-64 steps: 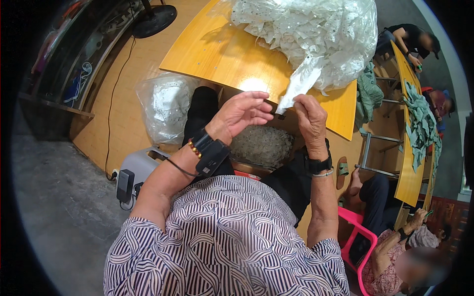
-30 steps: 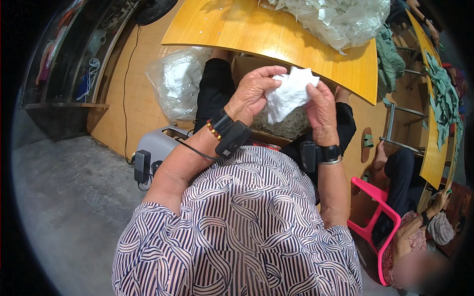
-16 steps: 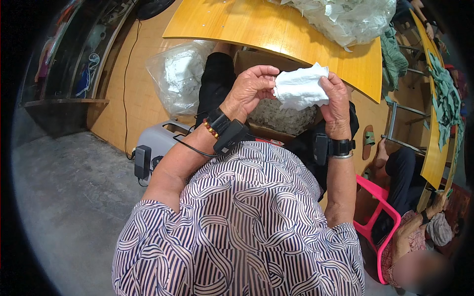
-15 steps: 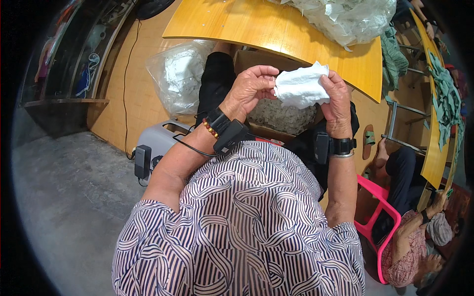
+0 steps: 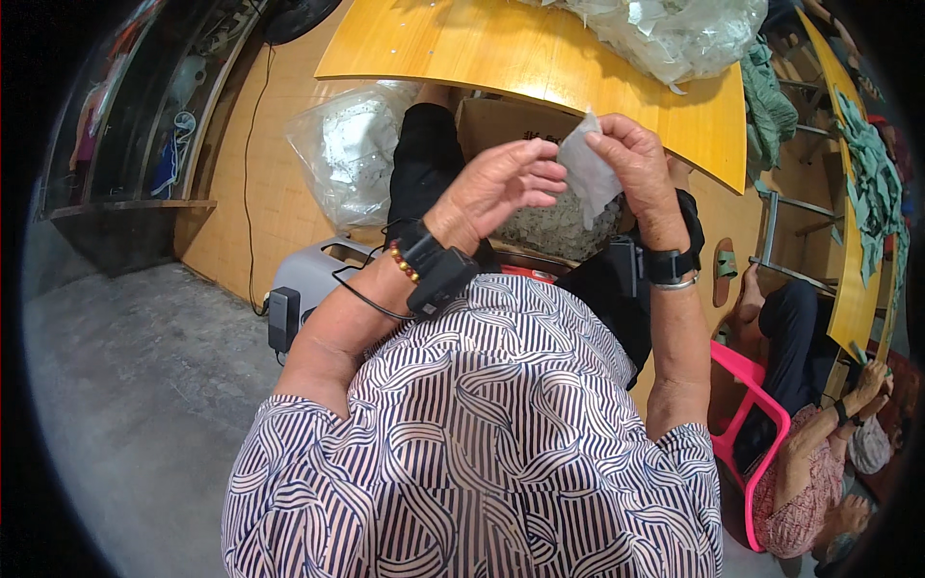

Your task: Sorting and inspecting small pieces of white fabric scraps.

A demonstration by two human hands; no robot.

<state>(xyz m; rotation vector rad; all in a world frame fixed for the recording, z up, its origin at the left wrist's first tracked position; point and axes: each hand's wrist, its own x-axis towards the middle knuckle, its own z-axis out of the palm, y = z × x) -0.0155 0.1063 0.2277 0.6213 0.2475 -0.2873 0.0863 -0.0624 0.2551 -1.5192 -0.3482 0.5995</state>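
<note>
A small, thin piece of white cloth (image 5: 591, 173) hangs in front of me, pinched at its top right edge between the thumb and fingers of my right hand (image 5: 638, 164). Just left of it is my left hand (image 5: 501, 188), its fingers loosely bent and a little apart, holding nothing I can see. Below both hands, between my knees, stands a cardboard box (image 5: 501, 123) with a mass of pale grey scraps (image 5: 554, 229) inside. The box is partly covered by my hands and the cloth.
A yellow table (image 5: 462, 48) is ahead, bearing a clear plastic bag of pale pieces (image 5: 674, 34). Another bag of white pieces (image 5: 358, 144) lies left of my leg. At right, a person sits on a pink chair (image 5: 761, 424) beside another yellow table with green cloth (image 5: 872, 183).
My left hand has let go of the cloth and drawn slightly down from it. The cloth, stretched sideways between both hands before, now hangs upright from my right hand.
</note>
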